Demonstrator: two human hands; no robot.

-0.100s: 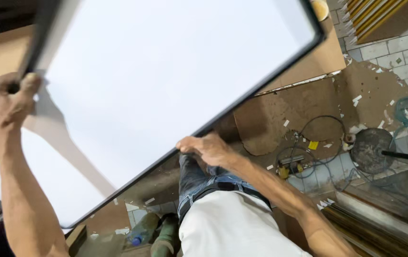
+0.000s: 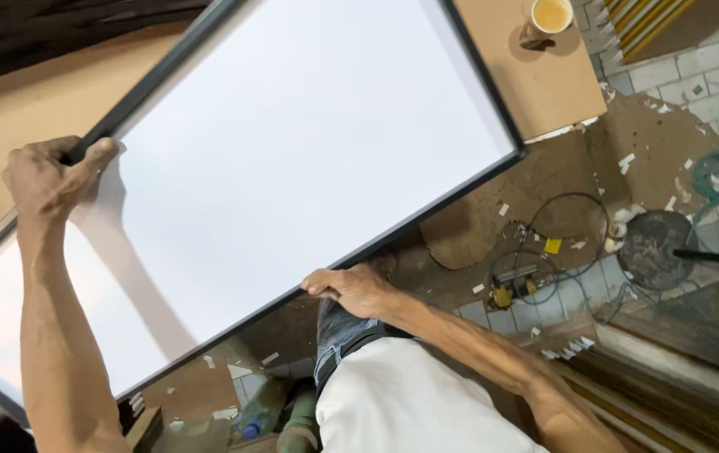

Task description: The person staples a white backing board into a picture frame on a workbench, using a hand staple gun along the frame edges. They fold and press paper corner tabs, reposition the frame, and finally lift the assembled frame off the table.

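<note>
A large white panel (image 2: 292,151) with a thin dark frame fills most of the head view, tilted and held off the floor. My left hand (image 2: 53,172) grips its far long edge at the upper left, thumb on the white face. My right hand (image 2: 351,289) clasps the near long edge from below, close to my waist. Both arms reach out from the bottom of the view.
A brown board (image 2: 535,84) lies under the panel's right end, with a cup of light brown drink (image 2: 551,15) on it. Cardboard, paper scraps, a coiled cable (image 2: 565,231), a small yellow tool (image 2: 504,295) and a round dark pan (image 2: 653,247) litter the tiled floor.
The panel sits lower and more to the left in view, baring the board's end and the cup. Both hands keep their hold on the frame.
</note>
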